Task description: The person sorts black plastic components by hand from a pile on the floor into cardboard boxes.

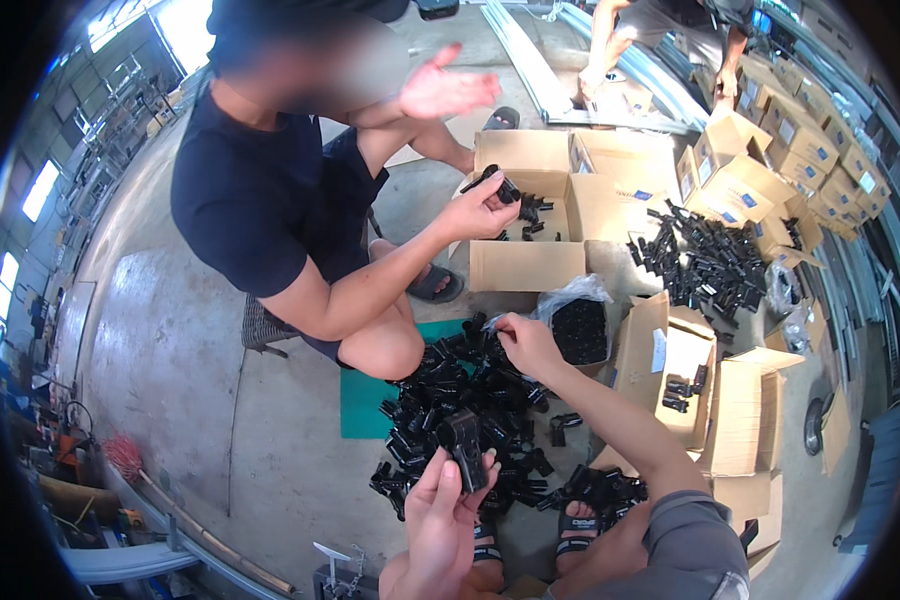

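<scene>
My left hand (448,515) is closed around a black moulded part (463,440), holding it above a heap of similar black parts (425,400). The part has a broad upper end and a narrower lower body. My right hand (530,345) reaches over the far right side of the heap, its thumb and fingertips drawn together. Whatever may be between them is too small to make out. Just beyond that hand stands a carton (582,333) of small black pieces, lined with a clear plastic bag (578,290).
A seated co-worker (250,200) holds a black part (500,188) over an open carton (526,268). Another black heap (705,255) lies at the right, near stacked cartons (800,145). Open boxes (670,375) stand beside my right arm. A green mat (365,405) shows under the near heap.
</scene>
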A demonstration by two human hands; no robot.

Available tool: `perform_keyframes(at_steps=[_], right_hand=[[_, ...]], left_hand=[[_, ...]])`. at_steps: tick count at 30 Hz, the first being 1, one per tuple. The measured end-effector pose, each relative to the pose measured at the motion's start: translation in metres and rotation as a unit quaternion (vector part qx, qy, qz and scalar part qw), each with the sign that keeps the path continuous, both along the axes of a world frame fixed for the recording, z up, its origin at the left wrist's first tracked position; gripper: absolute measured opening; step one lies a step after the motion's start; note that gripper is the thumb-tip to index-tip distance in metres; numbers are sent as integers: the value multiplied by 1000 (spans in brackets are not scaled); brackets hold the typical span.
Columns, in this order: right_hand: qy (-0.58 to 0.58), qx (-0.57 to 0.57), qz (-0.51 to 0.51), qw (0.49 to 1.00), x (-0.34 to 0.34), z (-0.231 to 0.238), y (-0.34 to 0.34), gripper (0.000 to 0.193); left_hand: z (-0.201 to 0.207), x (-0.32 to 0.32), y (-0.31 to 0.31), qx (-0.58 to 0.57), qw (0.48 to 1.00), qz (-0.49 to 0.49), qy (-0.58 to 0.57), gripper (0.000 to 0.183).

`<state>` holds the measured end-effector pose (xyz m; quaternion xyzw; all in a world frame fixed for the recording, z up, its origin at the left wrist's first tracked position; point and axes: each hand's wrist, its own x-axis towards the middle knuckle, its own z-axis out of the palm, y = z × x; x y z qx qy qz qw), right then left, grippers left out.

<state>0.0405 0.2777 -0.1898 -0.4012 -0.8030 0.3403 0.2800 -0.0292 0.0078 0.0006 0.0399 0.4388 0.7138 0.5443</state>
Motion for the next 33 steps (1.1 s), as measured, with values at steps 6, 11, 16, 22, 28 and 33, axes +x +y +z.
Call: perform_keyframes(at_steps=[6,11,16,22,28,33], right_hand=[[149,-71,10,986,63,195,-126,21],[137,-1,11,990,80,240,-203,17],[172,29,-37,984,79,241,-222,18],[176,90,-53,979,87,232,-227,16],[193,34,-88,977,91,226,-233,16],[183,44,-106,976,100,220,-228,15]], left_hand=[[-1,15,2,94,996,12,1,32],[9,25,-8,151,988,27,-7,26],[10,36,-18,156,988,4,18,29],[8,48,-19,167,984,-13,60,41],[4,55,-16,173,981,1,90,41],[2,63,-11,171,973,-14,153,43]])
